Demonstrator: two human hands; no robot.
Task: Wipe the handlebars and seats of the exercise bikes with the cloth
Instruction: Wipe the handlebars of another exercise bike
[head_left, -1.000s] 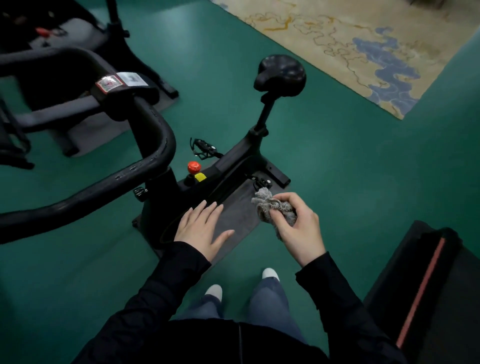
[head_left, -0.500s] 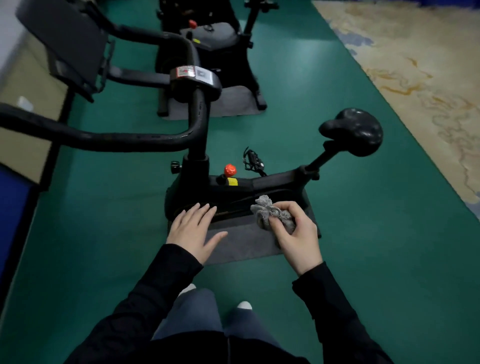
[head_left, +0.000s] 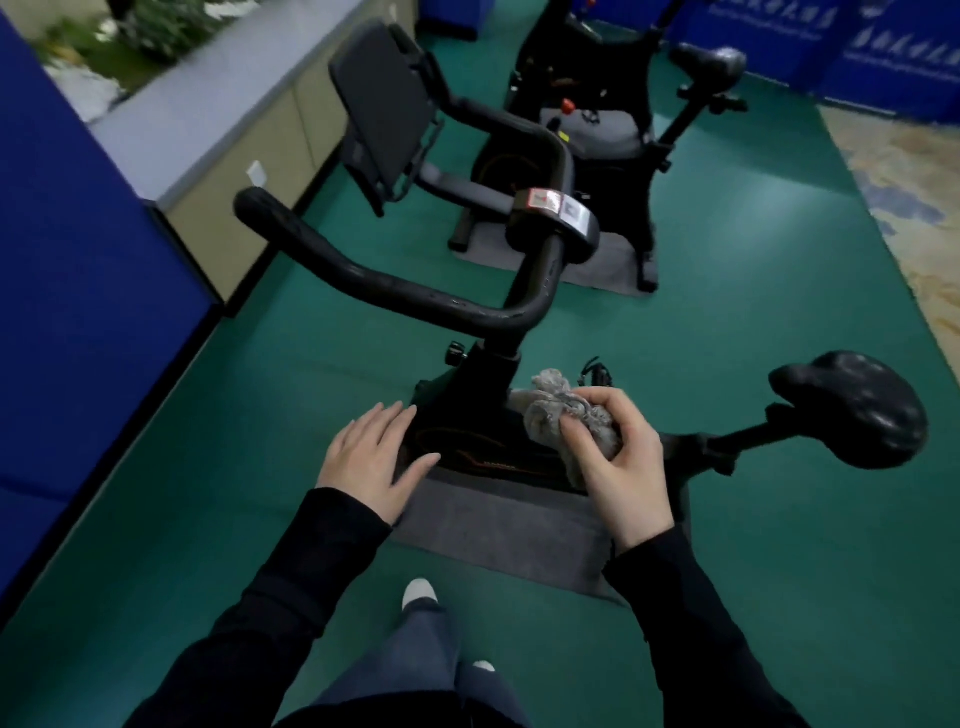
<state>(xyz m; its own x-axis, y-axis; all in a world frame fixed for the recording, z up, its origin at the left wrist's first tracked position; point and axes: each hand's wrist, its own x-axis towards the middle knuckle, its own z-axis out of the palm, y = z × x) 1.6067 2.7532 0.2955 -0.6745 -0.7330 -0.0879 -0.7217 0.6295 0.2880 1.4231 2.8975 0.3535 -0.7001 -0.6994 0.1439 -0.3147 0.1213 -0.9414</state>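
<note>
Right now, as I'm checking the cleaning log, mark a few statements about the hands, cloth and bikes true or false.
1. The right hand holds a crumpled grey cloth. True.
2. The left hand grips the handlebar. False: it is open with straight fingers, lower down, clear of the handlebar.
3. The cloth is pressed on the near seat. False: the seat is off to the right, apart from the cloth.
4. A second bike stands farther back. True.
</note>
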